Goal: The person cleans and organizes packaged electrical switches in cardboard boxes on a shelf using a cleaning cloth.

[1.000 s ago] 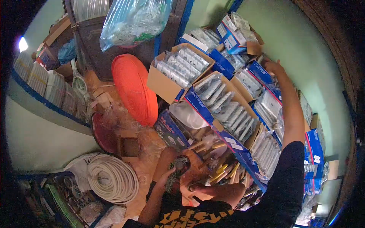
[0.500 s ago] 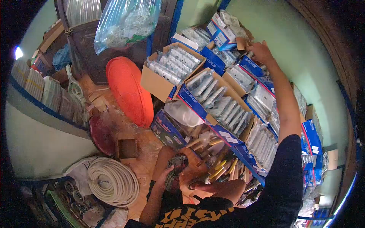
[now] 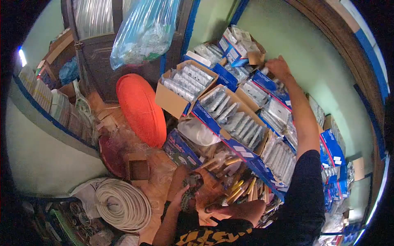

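My right hand (image 3: 279,68) reaches to the back of the shelf, beside the wall, just above a blue box (image 3: 269,84) and right of an upright blue and white box (image 3: 235,48). Its fingers are bent over something pale and small that I cannot make out. Low in the view, my left hand (image 3: 179,197) is closed around a dark patterned item (image 3: 191,190) near my knee. Nearer to me, open cartons (image 3: 234,119) hold rows of plastic-wrapped pieces (image 3: 246,127).
An orange-red roll (image 3: 141,110) leans left of the cartons. A blue plastic bag (image 3: 143,35) hangs by the dark door. On the floor lie a coiled pale hose (image 3: 123,205), a small empty box (image 3: 138,169) and long-handled tools (image 3: 242,190).
The view has shifted, so the shelf and roll appear lower. My right hand stays at the back boxes, its fingers more curled. My left hand still holds the dark item.
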`<state>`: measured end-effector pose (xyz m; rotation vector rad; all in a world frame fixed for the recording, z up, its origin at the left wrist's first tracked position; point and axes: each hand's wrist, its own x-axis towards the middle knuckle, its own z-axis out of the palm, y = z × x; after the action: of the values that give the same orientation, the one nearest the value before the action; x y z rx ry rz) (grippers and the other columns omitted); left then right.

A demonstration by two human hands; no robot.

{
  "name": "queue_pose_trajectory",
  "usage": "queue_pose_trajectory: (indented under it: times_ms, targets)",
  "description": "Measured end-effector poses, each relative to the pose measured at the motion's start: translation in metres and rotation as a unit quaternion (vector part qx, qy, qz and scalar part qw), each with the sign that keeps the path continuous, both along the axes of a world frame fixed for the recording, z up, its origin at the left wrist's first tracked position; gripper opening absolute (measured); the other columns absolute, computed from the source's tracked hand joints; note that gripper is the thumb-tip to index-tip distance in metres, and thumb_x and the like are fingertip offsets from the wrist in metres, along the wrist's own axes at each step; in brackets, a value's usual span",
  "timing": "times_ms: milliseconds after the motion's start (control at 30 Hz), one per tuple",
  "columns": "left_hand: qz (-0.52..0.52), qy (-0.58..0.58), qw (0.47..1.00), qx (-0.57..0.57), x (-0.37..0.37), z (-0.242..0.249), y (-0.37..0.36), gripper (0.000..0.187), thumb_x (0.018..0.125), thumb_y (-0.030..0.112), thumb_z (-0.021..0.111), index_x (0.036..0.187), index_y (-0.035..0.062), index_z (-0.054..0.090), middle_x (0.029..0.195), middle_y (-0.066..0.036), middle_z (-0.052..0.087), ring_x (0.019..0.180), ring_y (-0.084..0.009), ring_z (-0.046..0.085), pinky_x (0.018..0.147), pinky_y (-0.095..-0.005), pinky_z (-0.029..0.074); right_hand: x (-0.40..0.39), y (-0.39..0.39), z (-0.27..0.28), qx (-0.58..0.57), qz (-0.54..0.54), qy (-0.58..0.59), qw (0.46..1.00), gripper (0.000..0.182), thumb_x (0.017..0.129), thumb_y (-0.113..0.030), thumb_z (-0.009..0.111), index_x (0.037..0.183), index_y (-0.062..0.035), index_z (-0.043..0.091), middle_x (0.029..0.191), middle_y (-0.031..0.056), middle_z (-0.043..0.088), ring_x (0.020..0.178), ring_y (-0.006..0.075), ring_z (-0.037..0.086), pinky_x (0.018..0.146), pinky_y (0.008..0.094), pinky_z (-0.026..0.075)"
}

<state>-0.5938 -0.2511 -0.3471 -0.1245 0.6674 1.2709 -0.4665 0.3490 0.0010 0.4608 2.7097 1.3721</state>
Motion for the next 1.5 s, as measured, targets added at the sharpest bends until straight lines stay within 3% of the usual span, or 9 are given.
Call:
queue_pose_trajectory:
  times_ms: [267, 667, 767, 1000, 1033, 1267, 1333, 1400, 1500]
  targets:
    - [0.040, -0.081, 0.996, 0.000, 0.014, -0.016, -0.007, 0.034, 0.094, 0.036, 0.055, 0.112, 0.0075, 0.058, 0.090, -0.010, 0.066, 0.069, -0.0198, 0.064, 0.060, -0.0324, 0.054, 0.059, -0.086, 0.085, -0.080, -0.052, 0.366, 0.926, 0.013, 0.089, -0.018, 0.053, 0.098, -0.0097, 0.056, 0.092, 0.0143, 0.066, 0.090, 0.0296, 0.064, 0.079, 0.0454, 0.044]
    - [0.123, 0.397, 0.894, 0.169, 0.048, 0.181, 0.007, 0.043, 0.101, 0.031, 0.040, 0.127, -0.0026, 0.047, 0.125, -0.016, 0.054, 0.113, -0.0229, 0.052, 0.099, -0.0360, 0.037, 0.113, -0.449, -0.059, -0.545, -0.050, 0.777, 0.310, 0.015, 0.090, -0.011, 0.062, 0.083, -0.0074, 0.049, 0.070, -0.0023, 0.053, 0.065, 0.0045, 0.047, 0.055, 0.0212, 0.037]
    - [0.039, 0.634, 0.761, 0.134, 0.073, 0.226, 0.006, 0.040, 0.100, 0.030, 0.045, 0.122, -0.0033, 0.050, 0.114, -0.012, 0.059, 0.100, -0.0167, 0.056, 0.089, -0.0325, 0.043, 0.121, -0.497, -0.098, -0.565, -0.081, 0.754, 0.325, 0.015, 0.090, -0.011, 0.063, 0.087, -0.0068, 0.049, 0.070, -0.0024, 0.054, 0.063, 0.0040, 0.046, 0.057, 0.0208, 0.040]
    - [0.059, 0.541, 0.818, 0.186, 0.129, 0.228, -0.001, 0.030, 0.097, 0.022, 0.052, 0.111, -0.0038, 0.054, 0.086, -0.006, 0.062, 0.072, -0.0145, 0.056, 0.066, -0.0296, 0.045, 0.125, -0.539, -0.127, -0.548, -0.088, 0.795, 0.245, 0.027, 0.098, -0.029, 0.051, 0.113, -0.0074, 0.045, 0.097, 0.0076, 0.062, 0.084, 0.0105, 0.058, 0.069, 0.0281, 0.047]
    - [0.057, 0.541, 0.818, 0.189, 0.132, 0.221, -0.003, 0.030, 0.097, 0.022, 0.052, 0.111, -0.0038, 0.054, 0.086, -0.006, 0.062, 0.072, -0.0145, 0.056, 0.066, -0.0296, 0.045, 0.125, -0.544, -0.133, -0.667, -0.074, 0.741, -0.004, 0.042, 0.099, -0.040, 0.041, 0.124, -0.0067, 0.046, 0.114, 0.0111, 0.059, 0.098, 0.0187, 0.059, 0.084, 0.0348, 0.048]
    - [0.090, 0.839, 0.480, 0.238, 0.145, 0.208, -0.040, 0.044, 0.090, 0.030, 0.054, 0.119, -0.0035, 0.053, 0.127, -0.033, 0.038, 0.103, -0.0416, 0.044, 0.087, -0.0474, 0.037, 0.128, -0.554, -0.141, -0.728, 0.005, 0.614, -0.303, 0.052, 0.099, -0.043, 0.038, 0.132, -0.0045, 0.046, 0.124, 0.0123, 0.058, 0.107, 0.0270, 0.059, 0.094, 0.0410, 0.048]
    - [0.032, 0.921, 0.266, 0.284, 0.158, 0.219, -0.047, 0.052, 0.092, 0.040, 0.048, 0.130, 0.0040, 0.051, 0.133, -0.029, 0.039, 0.106, -0.0415, 0.044, 0.093, -0.0542, 0.034, 0.136, -0.553, -0.174, -0.779, 0.024, 0.531, -0.333, 0.052, 0.098, -0.042, 0.040, 0.136, -0.0072, 0.044, 0.133, 0.0119, 0.051, 0.118, 0.0259, 0.052, 0.102, 0.0420, 0.040]
    - [-0.035, 0.902, 0.313, 0.294, 0.161, 0.229, -0.032, 0.056, 0.094, 0.046, 0.040, 0.137, 0.0117, 0.047, 0.140, -0.027, 0.035, 0.121, -0.0448, 0.038, 0.102, -0.0619, 0.024, 0.139, -0.589, -0.209, -0.758, 0.057, 0.625, -0.177, 0.048, 0.099, -0.037, 0.041, 0.136, -0.0076, 0.043, 0.136, 0.0110, 0.048, 0.121, 0.0250, 0.049, 0.104, 0.0382, 0.037]
    - [-0.050, 0.919, 0.230, 0.315, 0.149, 0.226, -0.021, 0.062, 0.095, 0.046, 0.036, 0.143, 0.0071, 0.037, 0.149, -0.032, 0.018, 0.137, -0.0527, 0.014, 0.108, -0.0663, 0.008, 0.133, -0.590, -0.193, -0.744, -0.014, 0.626, -0.233, 0.045, 0.099, -0.031, 0.040, 0.136, -0.0072, 0.043, 0.135, 0.0094, 0.048, 0.122, 0.0231, 0.047, 0.104, 0.0365, 0.036]
